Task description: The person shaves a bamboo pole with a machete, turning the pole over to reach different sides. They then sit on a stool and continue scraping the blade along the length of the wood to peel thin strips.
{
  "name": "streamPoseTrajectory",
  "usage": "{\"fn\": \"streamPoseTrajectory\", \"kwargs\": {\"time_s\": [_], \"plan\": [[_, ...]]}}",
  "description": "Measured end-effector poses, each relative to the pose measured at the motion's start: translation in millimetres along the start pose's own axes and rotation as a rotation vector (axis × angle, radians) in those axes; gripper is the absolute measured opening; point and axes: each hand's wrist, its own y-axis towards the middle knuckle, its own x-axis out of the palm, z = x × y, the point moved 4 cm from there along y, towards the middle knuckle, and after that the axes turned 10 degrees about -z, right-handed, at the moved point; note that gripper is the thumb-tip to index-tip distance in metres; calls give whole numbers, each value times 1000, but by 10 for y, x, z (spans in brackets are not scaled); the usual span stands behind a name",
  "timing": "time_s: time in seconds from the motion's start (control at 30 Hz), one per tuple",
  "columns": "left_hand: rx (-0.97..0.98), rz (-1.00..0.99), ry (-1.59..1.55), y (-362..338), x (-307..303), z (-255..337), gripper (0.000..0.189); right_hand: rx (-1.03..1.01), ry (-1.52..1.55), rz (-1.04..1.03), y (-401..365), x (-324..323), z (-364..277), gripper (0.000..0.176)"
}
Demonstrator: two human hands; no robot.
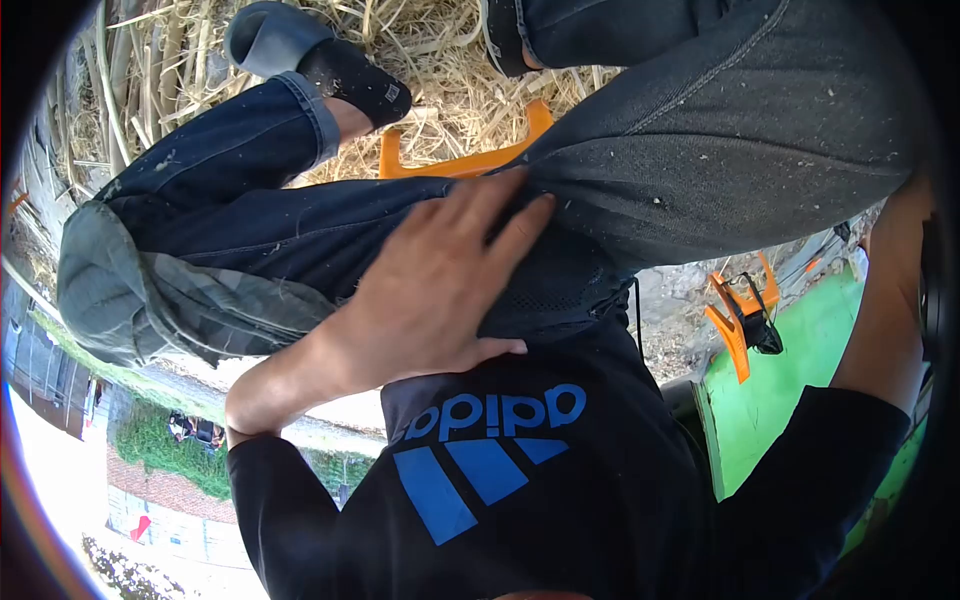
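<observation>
My left hand (440, 270) lies palm down over my lap, its fingers stretched out and apart. Nothing shows in its grasp. Dark blue jeans (270, 220) are beneath the fingers, and the thumb reaches toward the hem of my black shirt (560, 490) with blue print. A grey-green camouflage cloth (120, 280) drapes over my left knee, near the wrist. At the right edge, my right forearm (890, 290) runs up beside my right thigh; the hand itself is cut off by the dark rim of the view.
Between my legs, an orange plastic frame (460, 162) stands over loose straw (430, 70). My left foot wears a grey slipper (275, 40). To the right, an orange and black object (745, 312) is by a green surface (790, 380). Greenery (150, 450) appears lower left.
</observation>
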Motion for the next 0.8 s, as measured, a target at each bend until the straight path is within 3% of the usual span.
{"fn": "streamPoseTrajectory", "kwargs": {"time_s": [0.17, 0.27, 0.33, 0.6, 0.73, 0.8], "plan": [[-102, -131, -12, -108, 29, -93, 109, 25, 8, 3, -161, 2, 111, 24], [-72, -118, 78, -140, 134, -76, 94, 43, 7, 8, -240, -6, 152, 24], [84, -39, 287, -243, 273, -14, 80, 56, 0, 5, -287, -12, 181, 24], [338, 176, 322, -281, 256, -26, 67, 109, -39, -39, -495, -44, 303, 25], [318, 213, 173, -265, 214, 3, 54, 149, -63, -57, -663, -90, 377, 25], [319, 202, 185, -307, 208, 36, 61, 166, -75, -72, -702, -88, 414, 25]]}}
